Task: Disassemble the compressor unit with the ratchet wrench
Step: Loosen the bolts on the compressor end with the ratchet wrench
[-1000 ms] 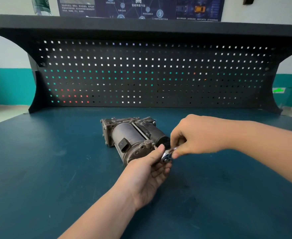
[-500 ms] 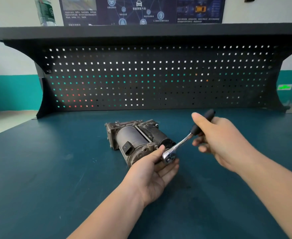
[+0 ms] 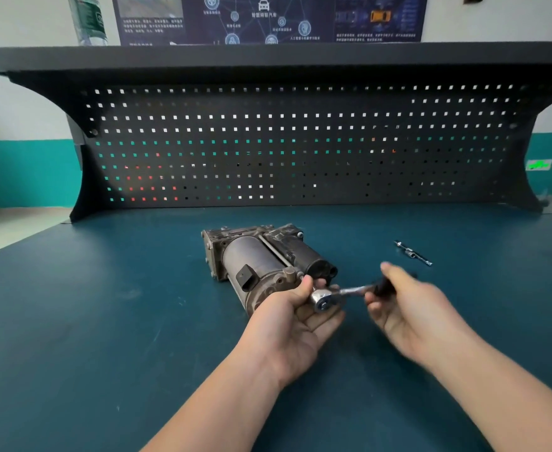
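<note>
Head view: left hand [image 3: 295, 316] cups the shiny round ratchet wrench [image 3: 325, 298] head by the rusty compressor [image 3: 261, 259]; blurry right hand [image 3: 408, 308] grips its black handle

right hand [image 3: 408, 308] motion-blurred, wrench handle [image 3: 382, 286] hidden (mostly), bottle [image 3: 88, 19] cropped

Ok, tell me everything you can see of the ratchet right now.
The ratchet has a round chrome head, a short steel shank and a black grip. It lies roughly level at the near end of the compressor. The left hand cups its head; the right hand, blurred, holds the grip.
</note>
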Demonstrator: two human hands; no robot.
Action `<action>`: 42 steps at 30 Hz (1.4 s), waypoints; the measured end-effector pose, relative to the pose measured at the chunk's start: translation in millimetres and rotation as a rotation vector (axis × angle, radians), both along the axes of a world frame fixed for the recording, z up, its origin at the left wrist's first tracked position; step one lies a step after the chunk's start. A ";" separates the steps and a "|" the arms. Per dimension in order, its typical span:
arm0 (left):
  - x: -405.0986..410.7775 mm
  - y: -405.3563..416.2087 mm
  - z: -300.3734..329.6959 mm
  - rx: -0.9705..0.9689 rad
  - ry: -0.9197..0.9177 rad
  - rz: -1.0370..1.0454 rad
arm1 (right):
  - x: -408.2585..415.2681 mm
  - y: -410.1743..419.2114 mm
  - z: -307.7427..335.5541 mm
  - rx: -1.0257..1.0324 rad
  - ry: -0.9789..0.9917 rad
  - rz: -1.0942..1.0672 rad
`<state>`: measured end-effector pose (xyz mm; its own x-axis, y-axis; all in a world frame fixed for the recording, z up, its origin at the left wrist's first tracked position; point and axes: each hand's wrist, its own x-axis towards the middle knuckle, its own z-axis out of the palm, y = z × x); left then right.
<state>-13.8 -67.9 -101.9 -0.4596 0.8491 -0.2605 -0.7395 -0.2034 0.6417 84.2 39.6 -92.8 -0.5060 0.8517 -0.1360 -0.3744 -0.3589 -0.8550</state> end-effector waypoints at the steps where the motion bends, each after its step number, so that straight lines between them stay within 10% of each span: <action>1: -0.2 0.2 -0.5 0.002 0.009 0.007 | -2.2 0.9 8.5 0.154 -0.040 -0.038; 8: -3.4 -4.4 4.5 -0.013 0.048 -0.077 | -8.6 -29.7 52.8 1.310 -0.332 -0.120; 16: -3.4 -4.9 3.4 -0.002 0.008 -0.058 | -11.9 -19.6 -3.2 0.136 -0.001 -0.270; 22: -4.6 -8.6 2.3 -0.056 0.074 -0.107 | -23.3 -36.9 49.5 1.526 -0.281 -0.175; 25: -6.5 -10.4 3.1 -0.032 0.080 -0.119 | -27.8 -44.4 48.6 1.818 -0.339 -0.060; 33: -4.8 -7.8 5.0 -0.030 0.004 -0.075 | -17.4 -8.7 8.8 0.278 -0.023 -0.261; 39: -4.9 -8.5 3.6 -0.036 0.050 -0.090 | -20.1 -24.3 44.3 1.448 -0.195 -0.136; 42: -5.0 -8.4 4.5 -0.029 0.032 -0.080 | -26.1 -24.0 51.0 1.637 -0.188 -0.021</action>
<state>-18.8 -76.3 -97.4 -0.3987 0.8758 -0.2720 -0.7318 -0.1251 0.6699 58.1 15.7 -41.8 -0.5745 0.1491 0.8048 -0.2209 0.9185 -0.3279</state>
